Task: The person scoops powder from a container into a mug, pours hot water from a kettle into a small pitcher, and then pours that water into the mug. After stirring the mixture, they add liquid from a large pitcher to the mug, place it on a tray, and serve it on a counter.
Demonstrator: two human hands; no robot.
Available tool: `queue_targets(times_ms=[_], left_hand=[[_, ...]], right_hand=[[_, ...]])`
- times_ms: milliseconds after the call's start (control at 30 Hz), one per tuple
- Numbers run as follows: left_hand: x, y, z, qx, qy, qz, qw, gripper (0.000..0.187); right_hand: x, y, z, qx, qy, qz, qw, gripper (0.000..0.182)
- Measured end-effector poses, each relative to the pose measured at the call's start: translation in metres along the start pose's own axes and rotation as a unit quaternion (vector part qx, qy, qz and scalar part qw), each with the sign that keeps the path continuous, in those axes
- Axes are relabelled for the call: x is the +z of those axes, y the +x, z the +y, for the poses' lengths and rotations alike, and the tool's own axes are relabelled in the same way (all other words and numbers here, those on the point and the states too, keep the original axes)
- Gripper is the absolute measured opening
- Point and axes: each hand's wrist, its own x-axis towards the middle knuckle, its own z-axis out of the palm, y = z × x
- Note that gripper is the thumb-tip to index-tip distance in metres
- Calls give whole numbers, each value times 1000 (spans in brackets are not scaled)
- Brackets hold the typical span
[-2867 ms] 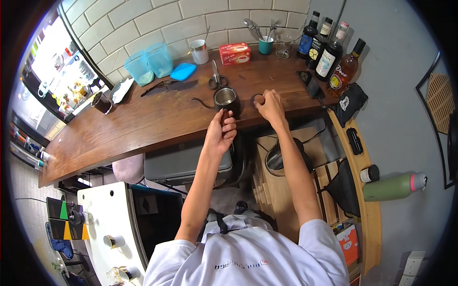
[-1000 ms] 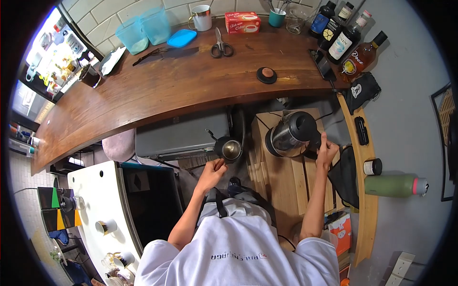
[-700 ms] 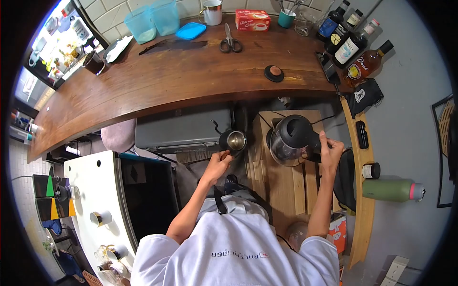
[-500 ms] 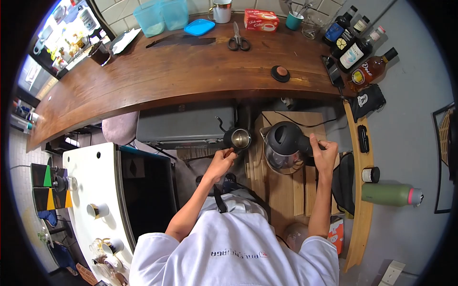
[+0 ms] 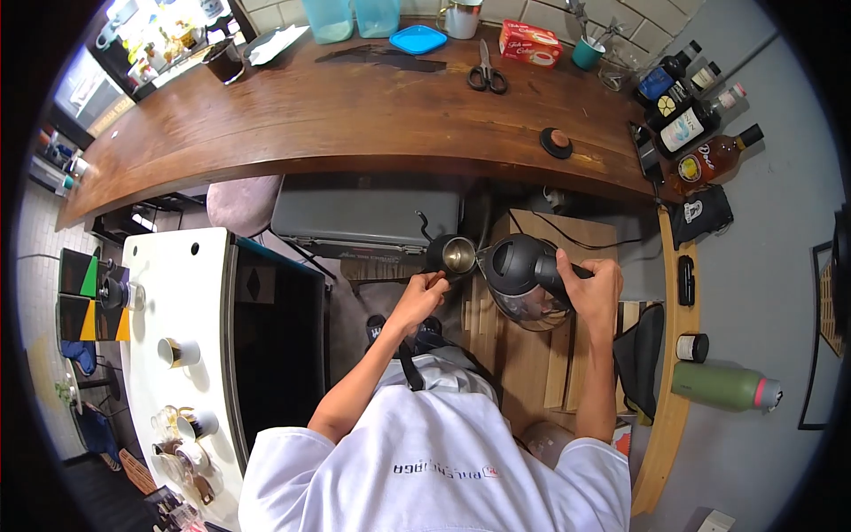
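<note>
My left hand is closed round the handle of a small gooseneck kettle, which is open at the top, with its thin spout toward the counter. My right hand grips the black handle of a larger glass kettle with a black lid. This glass kettle is tilted to the left, its spout at the rim of the gooseneck kettle. Whether liquid is flowing is too small to tell.
Ahead runs a wooden counter with scissors, a black round lid and bottles. A white table with cups stands left. A green flask is on the right ledge.
The glass kettle has moved left and tipped toward the gooseneck kettle, so its spout now meets that kettle's rim. The head view has shifted slightly.
</note>
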Motion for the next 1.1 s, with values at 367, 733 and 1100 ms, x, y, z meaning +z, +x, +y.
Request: queue_targets(times_ms=[367,733,1100], left_hand=[[-3,-4,3,-12,-13,-5,1000,14],[-4,-1,5,-25,-34,-27,999,13],[-6,7,-1,-63,-112,-79,989,9]], right_hand=[[3,3,-15,-31,-33,26,999,61],[-4,2,-19,21,-58,-5,998,64],[-6,1,-14,21,-51,18,998,61]])
